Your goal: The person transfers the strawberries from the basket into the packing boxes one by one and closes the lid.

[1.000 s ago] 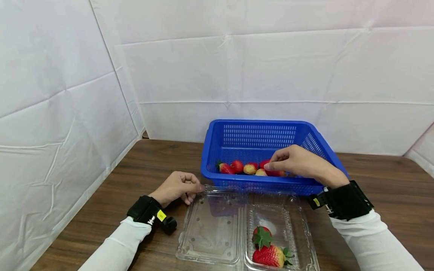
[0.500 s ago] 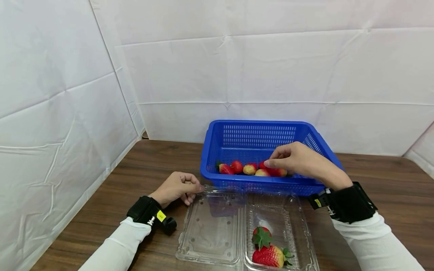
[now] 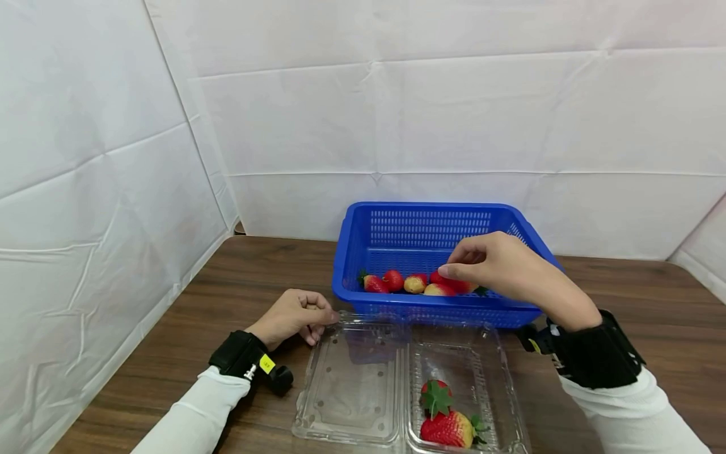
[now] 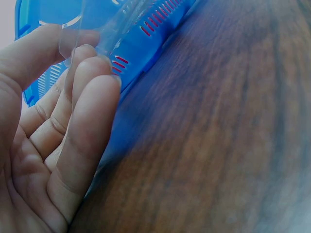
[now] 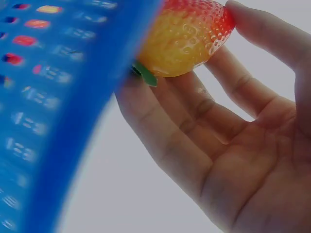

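My right hand point(image 3: 499, 265) is over the front part of a blue basket point(image 3: 425, 301) and grips a red and yellow strawberry point(image 5: 187, 36) between thumb and fingers. A green leaf shows at the strawberry's lower end in the right wrist view. At the left, my left hand point(image 3: 297, 315) pinches the far left corner of a clear plastic clamshell box point(image 3: 357, 384), which lies spread open in front of the basket. In the left wrist view, thin clear plastic point(image 4: 73, 41) sits between thumb and fingers. Two strawberries point(image 3: 447, 429) lie in the box's right half.
Several more strawberries point(image 3: 392, 280) lie in the basket, near its front wall. Basket and box stand on a brown wooden table point(image 3: 193, 334). A white sheet point(image 3: 454, 120) closes off the back, and another point(image 3: 74, 221) the left side.
My right hand has risen slightly with the strawberry, and its wrist has shifted a little to the right. The left hand keeps its place on the box corner.
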The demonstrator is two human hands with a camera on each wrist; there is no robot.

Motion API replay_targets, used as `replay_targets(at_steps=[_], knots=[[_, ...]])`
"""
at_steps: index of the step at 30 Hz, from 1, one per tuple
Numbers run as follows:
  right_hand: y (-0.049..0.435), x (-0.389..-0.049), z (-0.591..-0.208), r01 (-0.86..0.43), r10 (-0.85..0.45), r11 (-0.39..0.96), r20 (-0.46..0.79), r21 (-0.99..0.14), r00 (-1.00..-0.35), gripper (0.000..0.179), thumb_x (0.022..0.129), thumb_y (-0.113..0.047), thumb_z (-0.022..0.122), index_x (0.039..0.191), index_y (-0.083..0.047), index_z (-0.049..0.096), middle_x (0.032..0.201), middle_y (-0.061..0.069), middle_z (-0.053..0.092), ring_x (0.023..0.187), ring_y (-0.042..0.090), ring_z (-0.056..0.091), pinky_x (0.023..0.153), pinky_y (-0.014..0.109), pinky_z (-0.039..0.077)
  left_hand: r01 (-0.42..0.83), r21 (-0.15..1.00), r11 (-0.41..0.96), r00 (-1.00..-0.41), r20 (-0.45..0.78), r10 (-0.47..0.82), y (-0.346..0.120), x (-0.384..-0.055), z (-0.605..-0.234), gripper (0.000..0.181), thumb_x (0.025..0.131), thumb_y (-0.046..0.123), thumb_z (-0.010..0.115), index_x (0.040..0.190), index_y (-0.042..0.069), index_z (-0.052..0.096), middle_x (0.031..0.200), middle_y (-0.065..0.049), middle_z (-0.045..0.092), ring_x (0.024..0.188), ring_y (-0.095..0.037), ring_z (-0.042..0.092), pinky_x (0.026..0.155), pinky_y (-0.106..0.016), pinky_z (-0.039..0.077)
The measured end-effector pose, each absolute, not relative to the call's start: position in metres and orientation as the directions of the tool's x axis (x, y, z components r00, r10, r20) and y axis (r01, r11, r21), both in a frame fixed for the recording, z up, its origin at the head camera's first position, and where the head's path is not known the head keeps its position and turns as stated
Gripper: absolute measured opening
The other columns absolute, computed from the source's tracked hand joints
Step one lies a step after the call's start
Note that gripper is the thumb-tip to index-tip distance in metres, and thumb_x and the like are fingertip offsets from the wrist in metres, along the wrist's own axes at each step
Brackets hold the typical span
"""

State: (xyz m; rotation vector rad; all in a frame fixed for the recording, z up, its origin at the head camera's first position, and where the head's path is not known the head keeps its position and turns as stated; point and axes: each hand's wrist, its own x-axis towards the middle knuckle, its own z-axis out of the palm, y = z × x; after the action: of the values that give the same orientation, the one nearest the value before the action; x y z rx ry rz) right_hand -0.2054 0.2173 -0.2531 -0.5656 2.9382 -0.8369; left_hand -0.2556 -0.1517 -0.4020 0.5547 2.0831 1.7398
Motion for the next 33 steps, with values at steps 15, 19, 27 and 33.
replay_targets(at_steps=[15,19,27,33], knots=[[0.204,-0.174,-0.237,-0.382,-0.375,0.796,0.113,-0.469,-0.920,0.021,0.103,-0.041,0.072,0.106,-0.021,0.078,0.089,-0.009,0.071,0.083,0.014,0.065,0.073,0.038,0.053,0.073,0.985,0.155,-0.852,-0.019,0.523,-0.152,-0.255,-0.402,0.013,0.097,0.010,0.075,0.091,0.000,0.070,0.069,-0.007,0.066,0.060,-0.013,0.064,0.054,-0.026,0.060],[0.204,-0.168,-0.238,-0.385,-0.379,0.796,0.112,-0.466,-0.919,0.022,0.103,-0.041,0.071,0.107,-0.021,0.078,0.088,-0.010,0.071,0.081,0.013,0.064,0.070,0.037,0.053,0.065,0.986,0.156,-0.856,-0.025,0.516,-0.151,-0.256,-0.402,0.013,0.096,0.009,0.075,0.090,-0.001,0.069,0.068,-0.007,0.065,0.058,-0.012,0.063,0.053,-0.026,0.060],[0.202,-0.158,-0.243,-0.412,-0.391,0.797,0.142,-0.442,-0.909,0.020,0.100,-0.041,0.076,0.104,-0.022,0.078,0.090,-0.012,0.070,0.084,0.012,0.062,0.070,0.036,0.053,0.061,0.986,0.154,-0.859,-0.027,0.512,-0.150,-0.256,-0.402,0.012,0.096,0.008,0.076,0.089,0.000,0.069,0.067,-0.006,0.064,0.058,-0.012,0.063,0.053,-0.025,0.060],[0.195,-0.153,-0.247,-0.417,-0.418,0.798,0.098,-0.436,-0.903,0.020,0.097,-0.041,0.079,0.105,-0.022,0.076,0.092,-0.010,0.068,0.082,0.013,0.059,0.067,0.035,0.052,0.056,0.986,0.157,-0.859,-0.033,0.511,-0.152,-0.255,-0.402,0.013,0.097,0.008,0.075,0.090,0.000,0.069,0.069,-0.007,0.065,0.058,-0.012,0.063,0.054,-0.025,0.060]])
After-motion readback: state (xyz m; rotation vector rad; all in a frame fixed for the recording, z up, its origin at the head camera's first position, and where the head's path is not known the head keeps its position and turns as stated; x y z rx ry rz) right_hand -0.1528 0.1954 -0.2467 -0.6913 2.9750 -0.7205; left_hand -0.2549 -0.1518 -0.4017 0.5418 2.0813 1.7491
